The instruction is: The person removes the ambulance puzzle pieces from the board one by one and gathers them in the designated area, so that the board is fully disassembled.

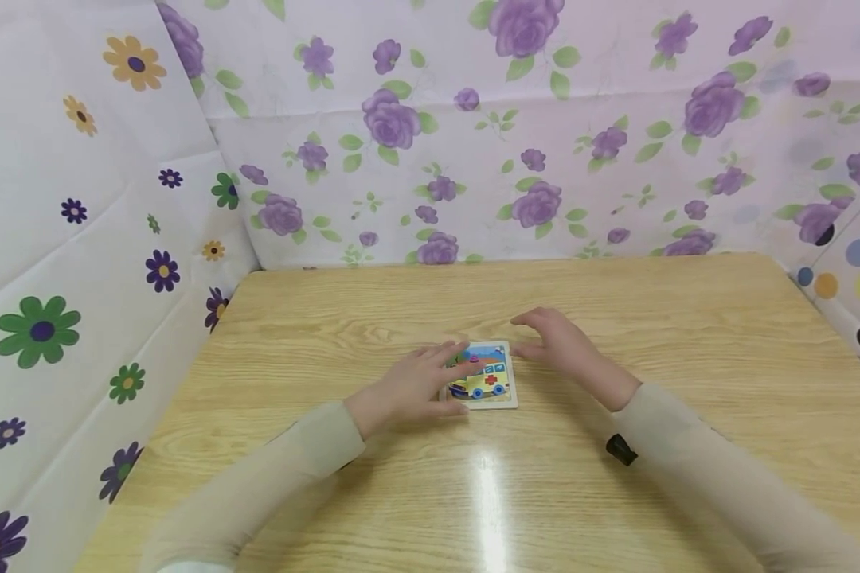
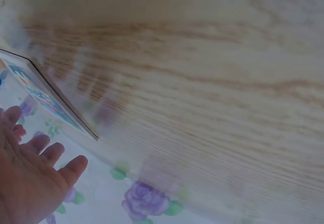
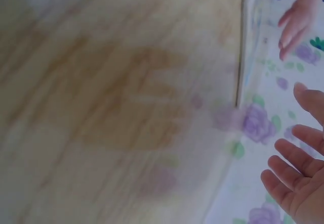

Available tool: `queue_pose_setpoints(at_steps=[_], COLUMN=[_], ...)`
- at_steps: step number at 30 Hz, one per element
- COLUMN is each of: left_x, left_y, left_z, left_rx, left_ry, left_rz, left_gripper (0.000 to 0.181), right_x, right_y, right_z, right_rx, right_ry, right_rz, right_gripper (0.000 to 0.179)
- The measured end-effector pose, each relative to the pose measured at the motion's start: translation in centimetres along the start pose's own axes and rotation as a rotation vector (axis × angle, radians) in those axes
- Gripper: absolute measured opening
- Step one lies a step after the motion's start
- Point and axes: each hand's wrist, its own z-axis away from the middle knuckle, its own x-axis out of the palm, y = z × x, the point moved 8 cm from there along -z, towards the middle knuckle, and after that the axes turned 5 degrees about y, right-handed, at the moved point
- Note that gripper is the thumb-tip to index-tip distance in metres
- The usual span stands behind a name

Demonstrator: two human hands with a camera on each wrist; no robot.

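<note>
A small square picture board [image 1: 498,390] with a pale rim lies flat on the table, showing a yellow ambulance with a red cross. My left hand [image 1: 417,386] hovers over its left side, fingers spread, covering part of the picture. In the left wrist view that hand [image 2: 30,178] appears apart from the board [image 2: 45,95], with nothing in its grasp. My right hand [image 1: 564,344] is just beyond the board's right edge, fingers extended and holding nothing. The right wrist view shows the right hand's loosely spread fingers [image 3: 298,155] away from the board's thin edge [image 3: 242,47].
The light wood table [image 1: 373,310] reflects light in front of the board. A floral cloth [image 1: 430,119] hangs behind it, with another flowered cloth [image 1: 93,239] on the left and a dotted one [image 1: 842,263] on the right. A small black object [image 1: 621,450] shows beside the right forearm.
</note>
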Motion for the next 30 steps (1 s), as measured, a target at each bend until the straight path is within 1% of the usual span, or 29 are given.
queue_pose_setpoints(at_steps=[3,7,11,15,19,23,30], left_x=[0.4,0.7,1.2,1.7,2.0,2.0,1.9], left_y=[0.0,0.2,0.5,0.7,0.8,0.8,0.8], left_z=[-0.3,-0.8,-1.4,-1.7,-1.6,-1.4,-1.2], left_rx=[-0.01,-0.017,-0.017,-0.021,-0.023,-0.025,-0.012], left_ry=[-0.028,-0.043,-0.07,-0.119,-0.152,-0.157,-0.152], left_rz=[0.011,0.035,0.055,0.065,0.069,0.077,0.075], left_gripper=[0.071,0.072,0.073,0.072,0.07,0.067,0.062], right_x=[0.8,1.4,2.0,3.0,3.7,3.8,4.0], right_y=[-0.2,-0.2,-0.3,-0.8,-1.1,-1.1,-1.2], right_z=[-0.2,-0.4,-0.6,-0.7,-0.7,-0.9,-1.2], right_rx=[-0.021,-0.038,-0.061,-0.086,-0.083,-0.057,-0.042], right_ry=[-0.017,-0.033,-0.056,-0.112,-0.156,-0.164,-0.181], right_rz=[0.01,0.026,0.018,-0.002,0.009,0.005,-0.021], right_gripper=[0.045,0.041,0.035,0.03,0.029,0.03,0.029])
